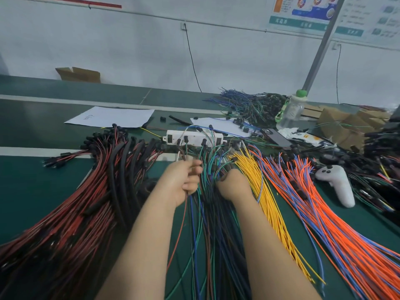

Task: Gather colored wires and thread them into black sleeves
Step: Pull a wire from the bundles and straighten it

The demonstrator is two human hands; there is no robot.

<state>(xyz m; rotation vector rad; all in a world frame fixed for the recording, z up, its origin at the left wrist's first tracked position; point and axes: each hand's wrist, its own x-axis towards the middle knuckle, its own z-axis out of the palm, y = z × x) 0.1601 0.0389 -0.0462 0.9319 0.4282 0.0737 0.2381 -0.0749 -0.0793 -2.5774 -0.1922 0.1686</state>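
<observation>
Piles of colored wires cover the green table. My left hand (184, 180) grips a small bunch of thin wires, which hang down from its fist. My right hand (232, 185) is curled into the dark blue and green wire pile (207, 215) between my forearms; what its fingers hold is hidden. Black sleeves (118, 176) lie across the red and black wire bundle (71, 217) on the left. Yellow wires (268, 198) and an orange and blue bundle (324, 215) fan out on the right.
A white power strip (194, 137) lies behind the hands. A white game controller (337, 182), a phone (276, 136), a plastic bottle (292, 111) and cardboard pieces (346, 124) sit at the right. White paper sheets (112, 116) lie at the back left.
</observation>
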